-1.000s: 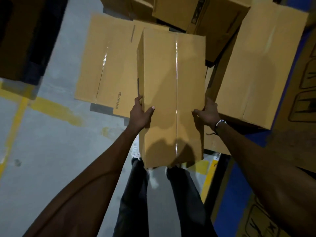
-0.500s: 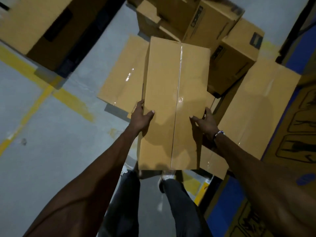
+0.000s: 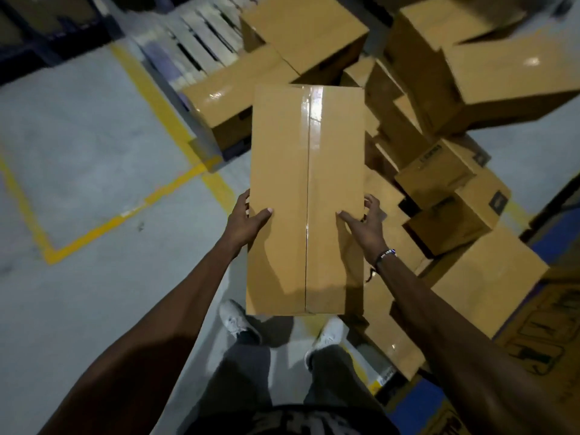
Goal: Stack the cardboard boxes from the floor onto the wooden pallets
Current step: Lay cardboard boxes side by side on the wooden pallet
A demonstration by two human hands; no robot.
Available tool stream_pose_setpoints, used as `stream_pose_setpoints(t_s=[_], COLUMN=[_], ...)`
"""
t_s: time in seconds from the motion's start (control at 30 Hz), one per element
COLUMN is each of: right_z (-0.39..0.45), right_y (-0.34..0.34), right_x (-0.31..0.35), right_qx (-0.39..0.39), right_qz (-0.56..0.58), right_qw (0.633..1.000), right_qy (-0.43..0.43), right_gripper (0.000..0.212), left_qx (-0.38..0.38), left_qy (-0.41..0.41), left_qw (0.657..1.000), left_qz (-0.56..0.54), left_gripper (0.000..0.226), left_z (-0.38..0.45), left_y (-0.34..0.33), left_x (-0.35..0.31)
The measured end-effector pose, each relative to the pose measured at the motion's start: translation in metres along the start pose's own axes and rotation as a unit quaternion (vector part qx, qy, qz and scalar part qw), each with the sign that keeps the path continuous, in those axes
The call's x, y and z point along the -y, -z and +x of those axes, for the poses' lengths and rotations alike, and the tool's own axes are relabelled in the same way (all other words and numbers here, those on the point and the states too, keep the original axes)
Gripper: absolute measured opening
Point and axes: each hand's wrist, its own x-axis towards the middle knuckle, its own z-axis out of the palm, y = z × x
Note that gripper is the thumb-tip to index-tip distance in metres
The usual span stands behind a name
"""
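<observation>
Left hand (image 3: 248,219) and right hand (image 3: 364,222) grip the long tan taped cardboard box (image 3: 306,196) by its sides (thumbs on top), above the grey floor (image 3: 94,152).

1 wide-angle view, worn on the person's head, looks forward and steeply down — close over the two forearms and the shoes (image 3: 238,321), and out across the grey floor (image 3: 78,146) to a pallet (image 3: 194,48) near the frame's top edge.
</observation>
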Motion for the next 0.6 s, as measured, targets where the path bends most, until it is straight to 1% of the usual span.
stream_pose_setpoints(t_s=[0.1, 0.27, 0.43, 0.6], right_z=[-0.012, -0.028, -0.038, -0.037], right_y=[-0.054, -0.168, -0.264, -0.340], right_x=[0.065, 0.168, 0.241, 0.300], right_qx=[0.027, 0.106, 0.156, 0.182], right_qz=[-0.019, -0.044, -0.074, -0.070], right_qw=[0.998, 0.982, 0.968, 0.960], right_qy=[0.051, 0.149, 0.181, 0.202], right_gripper=[0.082, 0.074, 0.077, 0.084], left_qx=[-0.039, -0.121, -0.189, -0.235], left_qy=[-0.002, -0.016, -0.024, -0.030], left_qw=[0.999, 0.990, 0.976, 0.962], left_qz=[-0.024, -0.069, -0.103, -0.136], left_gripper=[0.075, 0.069, 0.074, 0.077], left_z=[-0.019, -0.042, -0.049, -0.035], left_y=[0.078, 0.217, 0.321, 0.398], left_x=[-0.007, -0.001, 0.016, 0.023])
